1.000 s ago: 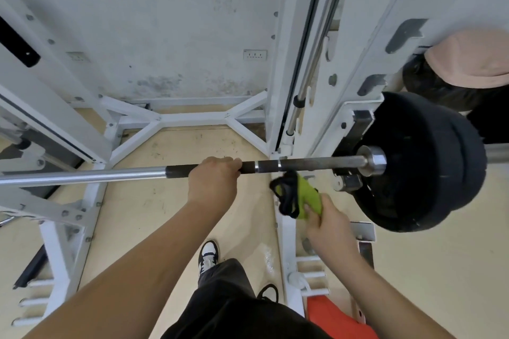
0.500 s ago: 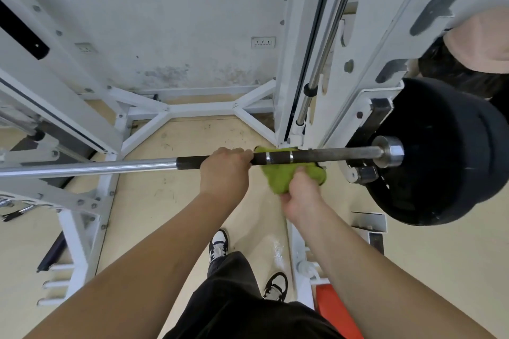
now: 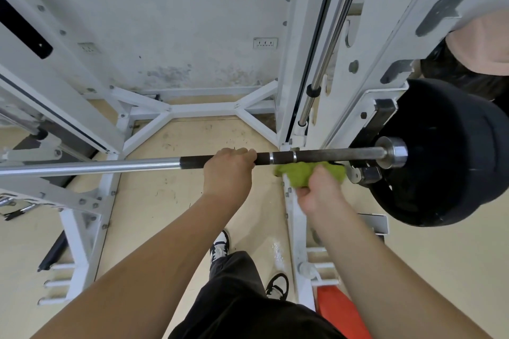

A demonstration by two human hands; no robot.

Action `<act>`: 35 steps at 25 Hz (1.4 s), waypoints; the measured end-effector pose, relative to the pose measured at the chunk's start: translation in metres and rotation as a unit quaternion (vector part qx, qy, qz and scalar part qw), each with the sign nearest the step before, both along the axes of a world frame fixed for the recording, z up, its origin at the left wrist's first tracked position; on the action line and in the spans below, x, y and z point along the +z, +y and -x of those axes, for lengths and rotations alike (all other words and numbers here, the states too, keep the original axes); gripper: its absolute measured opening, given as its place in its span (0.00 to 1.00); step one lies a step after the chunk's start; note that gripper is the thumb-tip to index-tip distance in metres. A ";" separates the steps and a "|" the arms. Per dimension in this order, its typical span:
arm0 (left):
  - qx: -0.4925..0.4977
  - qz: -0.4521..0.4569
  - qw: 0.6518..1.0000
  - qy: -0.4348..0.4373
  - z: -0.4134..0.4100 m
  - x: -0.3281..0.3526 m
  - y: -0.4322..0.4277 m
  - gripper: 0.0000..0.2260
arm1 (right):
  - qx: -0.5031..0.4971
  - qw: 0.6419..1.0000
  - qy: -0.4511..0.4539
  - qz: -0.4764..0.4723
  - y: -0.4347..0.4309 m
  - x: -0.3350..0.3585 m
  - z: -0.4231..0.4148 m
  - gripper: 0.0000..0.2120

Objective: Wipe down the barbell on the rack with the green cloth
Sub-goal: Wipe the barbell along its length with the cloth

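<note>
Scuffed grey wall [image 3: 170, 21] and beige floor [image 3: 154, 201] behind a white rack [image 3: 292, 63]. The barbell [image 3: 110, 166] sits racked across the middle of the frame. The left hand [image 3: 228, 170], dead centre, has its fingers wrapped over the dark knurled part, probably just steadying the bar so it doesn't roll. Just right of it, the green cloth [image 3: 298, 174] is bunched against the bar's underside. The right hand [image 3: 319, 192] has its fingers clamped on it from below to press it up. Black plate [image 3: 446, 167] is at far right. Compared with half a second ago, the cloth has slid right, toward the collar.
</note>
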State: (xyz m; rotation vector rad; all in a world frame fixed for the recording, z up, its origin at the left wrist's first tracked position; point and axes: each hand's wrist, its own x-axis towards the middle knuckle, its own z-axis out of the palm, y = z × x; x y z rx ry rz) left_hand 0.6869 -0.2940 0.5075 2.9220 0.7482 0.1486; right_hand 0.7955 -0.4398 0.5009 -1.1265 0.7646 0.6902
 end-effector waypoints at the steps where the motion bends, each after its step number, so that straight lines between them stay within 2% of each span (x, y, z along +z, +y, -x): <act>1: -0.002 0.002 1.000 -0.002 0.000 0.002 0.001 0.05 | 0.036 0.999 0.010 -0.014 0.011 0.003 0.016 0.09; 4: -0.014 0.026 0.999 0.013 0.001 0.009 0.005 0.06 | 0.091 0.994 0.053 -0.039 0.019 0.018 0.036 0.10; 8: -0.005 0.046 0.999 0.017 0.002 0.015 0.004 0.08 | -0.005 1.000 0.002 -0.013 -0.026 0.031 -0.007 0.18; 11: -0.005 0.039 0.999 0.017 0.002 0.012 0.002 0.09 | -0.016 0.999 -0.040 0.015 -0.025 0.031 -0.010 0.15; 16: -0.007 0.034 0.999 0.030 0.004 0.013 0.004 0.12 | 0.191 0.982 -0.008 -0.004 0.012 0.034 0.052 0.14; 18: -0.054 0.056 0.996 0.043 0.010 0.015 0.014 0.13 | 0.238 0.968 -0.070 0.048 0.011 0.052 0.056 0.12; 20: -0.068 0.083 0.993 0.052 0.014 0.024 0.033 0.06 | 0.186 0.951 -0.197 0.151 0.008 0.083 0.040 0.09; 21: -0.060 0.069 0.994 0.052 0.014 0.029 0.042 0.06 | 0.171 0.922 -0.275 0.214 0.007 0.097 0.031 0.07; 22: -0.049 0.039 0.996 0.059 0.013 0.032 0.051 0.08 | 0.193 0.864 -0.360 0.292 0.007 0.107 0.023 0.07; 23: -0.040 0.020 0.996 0.073 0.013 0.034 0.058 0.09 | 0.254 0.782 -0.431 0.372 0.010 0.106 0.017 0.07; 25: -0.041 0.026 0.993 0.106 0.018 0.036 0.066 0.12 | 0.411 0.619 -0.471 0.476 0.024 0.089 0.017 0.06; 26: -0.054 0.026 0.992 0.114 0.023 0.034 0.068 0.12 | 0.475 0.561 -0.468 0.489 0.031 0.071 0.022 0.13; 27: -0.075 0.017 0.990 0.118 0.028 0.031 0.069 0.11 | 0.518 0.519 -0.465 0.496 0.035 0.054 0.029 0.19; 29: -0.114 0.002 0.986 0.120 0.035 0.024 0.074 0.08 | 0.511 0.473 -0.487 0.527 0.040 0.037 0.038 0.22; 30: -0.122 0.006 0.986 0.115 0.036 0.021 0.078 0.08 | 0.489 0.468 -0.502 0.539 0.043 0.035 0.039 0.19; 32: -0.131 0.010 0.985 0.114 0.033 0.022 0.086 0.08 | 0.469 0.469 -0.501 0.556 0.048 0.033 0.037 0.14; 35: -0.134 0.003 0.984 0.117 0.033 0.021 0.087 0.08 | 0.503 0.487 -0.428 0.571 0.071 0.031 0.023 0.04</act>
